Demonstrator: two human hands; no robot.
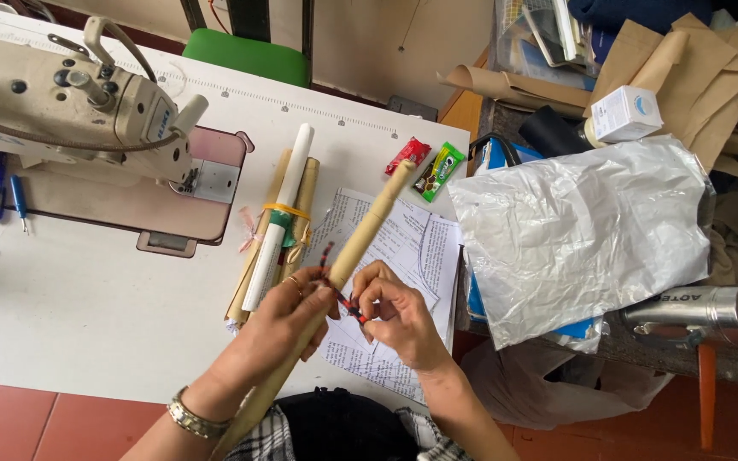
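A long roll of tan paper (pixel 366 236) slants from my lap up toward the table's far side. My left hand (pixel 285 318) is wrapped around its middle, a ring on one finger and a metal watch on the wrist. My right hand (pixel 395 314) pinches a red-and-black string (pixel 345 300) that loops around the roll beside my left thumb. Under both hands lie printed paper sheets (pixel 403 248).
A bundle of paper rolls (pixel 280 230) tied with a yellow band lies left of my hands. A sewing machine (pixel 79 107) stands at the back left. Two small snack packets (pixel 427 166) sit ahead, a crumpled silver plastic bag (pixel 582 226) and a steel flask (pixel 702 314) to the right.
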